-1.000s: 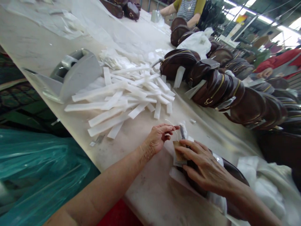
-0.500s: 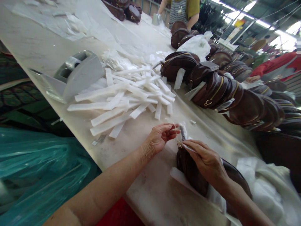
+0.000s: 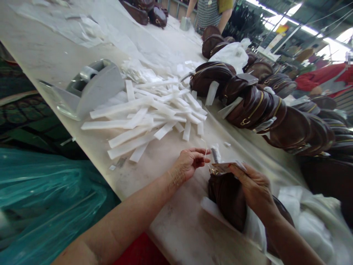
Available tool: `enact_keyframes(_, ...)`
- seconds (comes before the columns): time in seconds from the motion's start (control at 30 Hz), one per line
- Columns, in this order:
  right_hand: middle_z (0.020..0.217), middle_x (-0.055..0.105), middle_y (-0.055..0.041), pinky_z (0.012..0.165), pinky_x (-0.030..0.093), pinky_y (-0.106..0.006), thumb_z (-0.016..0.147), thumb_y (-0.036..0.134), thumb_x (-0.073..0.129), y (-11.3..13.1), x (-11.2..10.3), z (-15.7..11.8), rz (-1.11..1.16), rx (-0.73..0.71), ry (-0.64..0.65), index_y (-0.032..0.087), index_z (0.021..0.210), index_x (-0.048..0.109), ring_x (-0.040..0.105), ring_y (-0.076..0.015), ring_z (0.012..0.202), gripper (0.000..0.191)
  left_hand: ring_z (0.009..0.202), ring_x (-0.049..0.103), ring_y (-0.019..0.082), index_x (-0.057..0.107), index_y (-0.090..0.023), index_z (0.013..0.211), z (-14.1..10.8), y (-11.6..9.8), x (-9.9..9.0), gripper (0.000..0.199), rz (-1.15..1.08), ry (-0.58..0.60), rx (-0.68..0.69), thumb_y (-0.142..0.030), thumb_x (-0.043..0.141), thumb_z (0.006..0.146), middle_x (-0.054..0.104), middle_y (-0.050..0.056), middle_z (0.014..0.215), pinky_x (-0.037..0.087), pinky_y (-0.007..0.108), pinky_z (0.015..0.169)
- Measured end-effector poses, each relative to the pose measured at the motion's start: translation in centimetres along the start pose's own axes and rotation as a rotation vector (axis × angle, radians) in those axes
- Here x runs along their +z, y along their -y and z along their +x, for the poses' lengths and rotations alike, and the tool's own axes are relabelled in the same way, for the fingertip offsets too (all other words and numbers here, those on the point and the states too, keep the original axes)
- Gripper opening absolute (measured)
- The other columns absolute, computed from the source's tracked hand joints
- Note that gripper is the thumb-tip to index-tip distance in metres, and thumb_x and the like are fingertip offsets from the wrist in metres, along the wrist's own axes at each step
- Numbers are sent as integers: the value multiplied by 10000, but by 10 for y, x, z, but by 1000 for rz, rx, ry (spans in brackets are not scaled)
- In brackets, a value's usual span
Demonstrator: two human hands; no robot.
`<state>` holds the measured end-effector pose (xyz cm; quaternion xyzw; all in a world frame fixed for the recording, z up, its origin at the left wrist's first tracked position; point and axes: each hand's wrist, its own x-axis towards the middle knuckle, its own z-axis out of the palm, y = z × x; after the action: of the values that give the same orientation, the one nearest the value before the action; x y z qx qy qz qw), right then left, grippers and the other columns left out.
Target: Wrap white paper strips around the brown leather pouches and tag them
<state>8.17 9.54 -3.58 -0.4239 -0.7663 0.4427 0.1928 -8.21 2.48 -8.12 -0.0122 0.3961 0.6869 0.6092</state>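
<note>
Tag (image 3: 221, 168) is pinched in R hand (image 3: 255, 182), just above brown bag (image 3: 230, 200) on desk (image 3: 176, 228); thin string (image 3: 206, 152) is held in L hand (image 3: 189, 162), btwn fingertips. White strips (image 3: 165, 130) are piled nearby.

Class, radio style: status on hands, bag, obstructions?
Left hand touching string; right hand pinching tag. Brown bag beneath right hand. White strips lie clear of hands.

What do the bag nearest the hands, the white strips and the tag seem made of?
Bag: leather or imitation leather, going by its smooth brown surface and soft sheen.
White strips: matte, perhaps paper or thin foam; flat and straight-edged.
Tag in the right hand: probably card, looking thin and flat; finish unclear.
</note>
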Motion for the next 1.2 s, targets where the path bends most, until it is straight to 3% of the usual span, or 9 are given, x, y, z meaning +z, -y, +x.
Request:
enact_keyframes(0.13, 839, 720, -20, 741, 501, -323, 786, 449, 606, -8, -3, -3, 35, 40, -53, 208, 906, 726, 647, -212, 793, 295, 618, 620, 116, 678, -87, 774, 1, 9, 4, 194, 75, -12, 40, -11, 555, 645, 679, 95, 862, 423, 182, 522)
enact_keyframes(0.2, 823, 714, -9, 741, 497, -313, 790, 440, 603, -7, -2, -7, -25, 4, -69, 221, 888, 725, 643, -204, 788, 269, 711, 615, 134, 689, -120, 915, -1, 14, 4, 303, 226, 8, 155, -20, 522, 683, 681, 85, 915, 448, 203, 585)
enact_keyframes(0.33, 838, 700, 1, 757, 486, -279, 810, 393, 578, 0, 1, -17, -156, -128, -95, 238, 844, 719, 630, -176, 789, 212, 995, 525, 223, 619, -202, 1151, -6, 17, -6, 495, 977, 80, 647, -17, 469, 717, 594, 87, 1212, 420, 348, 878)
enact_keyframes(0.43, 823, 697, 4, 750, 484, -281, 808, 404, 575, 2, 2, -17, -151, -121, -118, 238, 837, 716, 625, -175, 775, 220, 1029, 461, 291, 678, -145, 918, -9, 9, -14, 300, 1325, 30, 709, -37, 498, 703, 635, 148, 1037, 319, 440, 942)
enact_keyframes(0.53, 782, 701, 4, 703, 480, -283, 784, 442, 597, -4, 2, -12, -48, -20, -170, 225, 848, 723, 623, -179, 741, 260, 899, 473, 257, 546, -156, 517, -8, -2, -15, 136, 1207, 10, 476, -50, 574, 598, 566, 71, 675, 333, 379, 860)
enact_keyframes(0.67, 765, 704, 2, 672, 464, -276, 745, 457, 639, -13, 1, -7, 70, 43, -186, 208, 837, 731, 618, -178, 721, 281, 570, 404, 127, 493, -158, 455, -7, -11, -10, 152, 957, 72, 250, -147, 599, 564, 399, -30, 467, 312, 255, 602)
enact_keyframes(0.93, 787, 717, 17, 719, 453, -265, 732, 466, 645, -8, 6, -8, 51, 19, -211, 237, 831, 743, 616, -164, 748, 268, 497, 426, 80, 580, -130, 564, -10, -13, -5, 158, 409, 147, -32, -284, 576, 527, 550, 20, 569, 268, 194, 467)
enact_keyframes(1.07, 763, 710, 12, 689, 454, -259, 749, 474, 627, -9, 6, -6, 4, 4, -222, 225, 839, 738, 613, -161, 717, 287, 621, 548, 101, 616, -128, 639, -9, -15, -7, 201, 203, 105, -37, -312, 571, 569, 606, 43, 664, 385, 190, 556)
enact_keyframes(1.2, 752, 706, 10, 654, 457, -253, 765, 453, 614, -7, 7, -4, -104, -90, -156, 216, 842, 723, 614, -161, 688, 272, 588, 581, 106, 682, -99, 767, -8, -14, -5, 263, 37, 134, -10, -174, 583, 535, 657, 69, 731, 389, 194, 545)
